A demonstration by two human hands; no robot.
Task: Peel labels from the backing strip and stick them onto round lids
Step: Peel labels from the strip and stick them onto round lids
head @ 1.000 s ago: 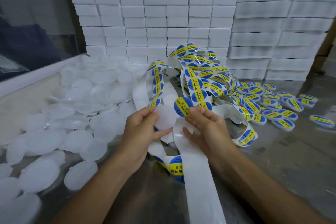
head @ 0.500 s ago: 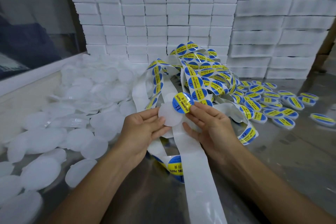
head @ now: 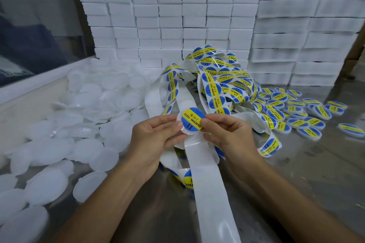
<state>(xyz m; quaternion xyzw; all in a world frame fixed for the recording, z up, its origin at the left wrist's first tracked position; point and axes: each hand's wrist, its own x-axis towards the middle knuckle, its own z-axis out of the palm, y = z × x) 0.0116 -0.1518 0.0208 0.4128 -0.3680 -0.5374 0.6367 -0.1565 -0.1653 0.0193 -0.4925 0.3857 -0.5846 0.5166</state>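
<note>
A round white lid [head: 186,131] is held up in the middle of the view. A blue and yellow "soldering paste" label [head: 192,118] lies on its top face. My left hand [head: 156,140] grips the lid's left rim between thumb and fingers. My right hand [head: 227,132] pinches the lid's right edge, its thumb on the label. The white backing strip [head: 209,183] runs from under my hands towards me, bare of labels there. A tangled heap of strip with labels [head: 217,83] lies just behind my hands.
Several plain white lids [head: 83,116] are piled at the left on the metal table [head: 296,173]. Labelled lids [head: 302,112] are spread at the right. Stacks of white boxes [head: 169,21] wall off the back. A white ledge [head: 35,85] borders the left side.
The label was hanging from my right fingers beside the lid. It has come over the lid and now lies flat on it. Both hands rose a little.
</note>
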